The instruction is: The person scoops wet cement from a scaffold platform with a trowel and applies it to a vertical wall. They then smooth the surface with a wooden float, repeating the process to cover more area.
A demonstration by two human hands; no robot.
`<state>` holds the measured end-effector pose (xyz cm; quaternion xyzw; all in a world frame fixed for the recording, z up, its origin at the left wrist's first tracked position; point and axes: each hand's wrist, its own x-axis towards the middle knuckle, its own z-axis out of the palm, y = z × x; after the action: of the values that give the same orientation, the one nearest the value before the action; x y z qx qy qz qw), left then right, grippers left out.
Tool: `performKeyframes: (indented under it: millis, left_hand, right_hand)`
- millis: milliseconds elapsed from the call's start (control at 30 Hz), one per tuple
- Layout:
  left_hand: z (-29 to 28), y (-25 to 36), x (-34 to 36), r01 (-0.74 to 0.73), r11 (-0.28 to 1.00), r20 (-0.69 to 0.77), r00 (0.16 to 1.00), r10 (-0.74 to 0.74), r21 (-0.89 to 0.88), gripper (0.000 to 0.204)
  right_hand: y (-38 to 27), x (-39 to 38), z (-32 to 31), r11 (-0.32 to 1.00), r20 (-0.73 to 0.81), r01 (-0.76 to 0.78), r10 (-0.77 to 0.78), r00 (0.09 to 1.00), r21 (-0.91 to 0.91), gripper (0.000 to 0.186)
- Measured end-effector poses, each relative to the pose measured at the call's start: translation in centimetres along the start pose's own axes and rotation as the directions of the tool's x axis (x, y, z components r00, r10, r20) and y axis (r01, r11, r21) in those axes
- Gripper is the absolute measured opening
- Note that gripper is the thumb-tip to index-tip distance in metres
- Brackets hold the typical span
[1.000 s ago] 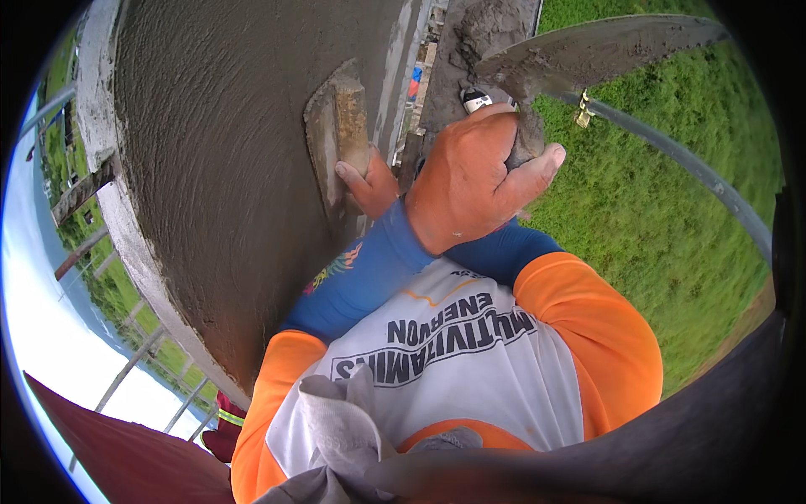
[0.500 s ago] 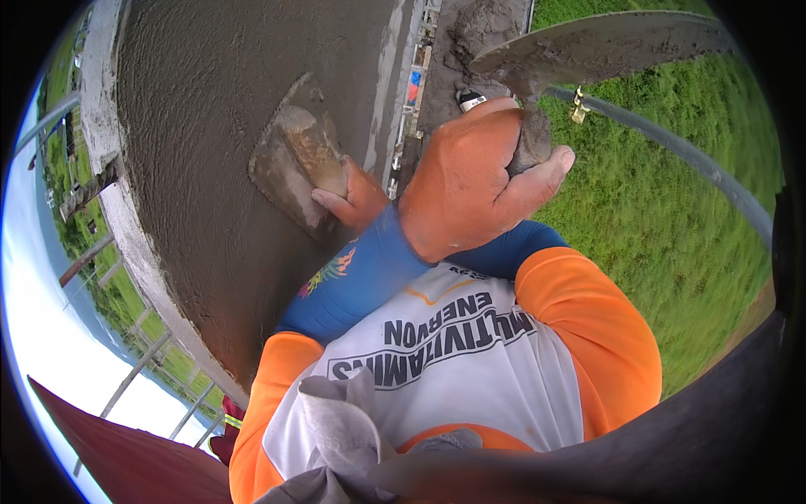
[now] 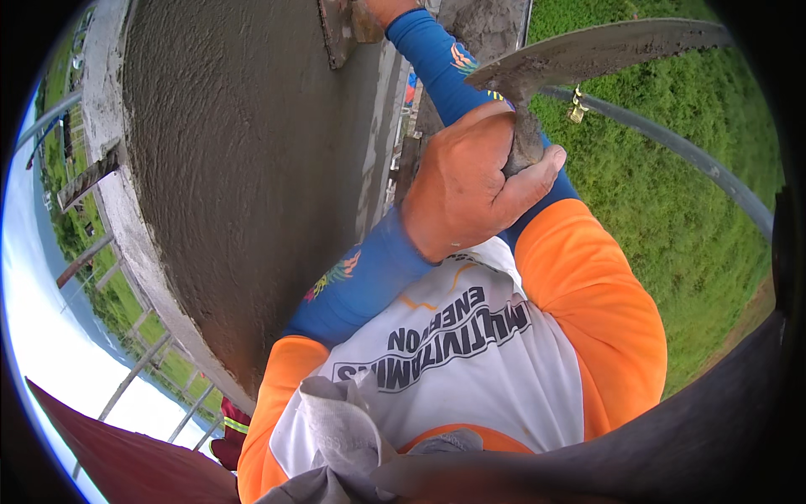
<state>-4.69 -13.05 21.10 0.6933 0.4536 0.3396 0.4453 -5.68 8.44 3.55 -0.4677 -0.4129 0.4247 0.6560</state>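
Gripping the handle of a mortar hawk (image 3: 588,52), the left hand (image 3: 470,181) is fisted shut, thumb across the stem; the hawk's flat board runs long-axis left to right, tilted up toward the right, above the grass. Reaching up along the wet plastered wall (image 3: 243,168), the right hand's forearm stretches to a float (image 3: 336,25) pressed flat at the wall's top edge; whether its fingers close cannot be told.

One hand (image 3: 466,189) sits at centre frame, its grip curled tight around a handle, thumb pointing to the right. Its blue-sleeved forearm runs down to the lower left. The other arm, also in blue, stretches to the top edge, where its hand (image 3: 386,10) is mostly cut off.
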Motion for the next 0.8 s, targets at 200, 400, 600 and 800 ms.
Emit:
performKeyframes:
  millis: [200, 400, 600, 800]
  left_hand:
    - [1.0, -1.3, 1.7, -0.009, 1.000, -0.004, 1.000, 0.009, 0.003, 0.026]
    - [2.2, -2.3, 3.6, 0.121, 0.989, 0.198, 0.971, -0.135, 0.081, 0.032]
    - [1.5, -3.5, 5.8, 0.071, 0.989, 0.099, 0.992, -0.084, 0.126, 0.025]
    - [-2.5, -4.9, 7.2, 0.392, 0.920, -0.300, 0.876, -0.378, -0.014, 0.026]
  right_hand:
    - [1.0, -19.6, -1.3, 0.775, 0.059, -0.631, 0.630, 0.775, 0.018, 0.043]
    - [3.8, -31.9, -3.1, 0.502, 0.238, -0.865, 0.839, 0.489, 0.004, 0.044]
    - [10.0, -20.1, -4.8, 0.610, 0.101, -0.791, 0.791, 0.603, -0.050, 0.048]
    - [12.3, 4.5, -5.4, 0.881, 0.056, -0.474, 0.474, 0.879, -0.010, 0.053]
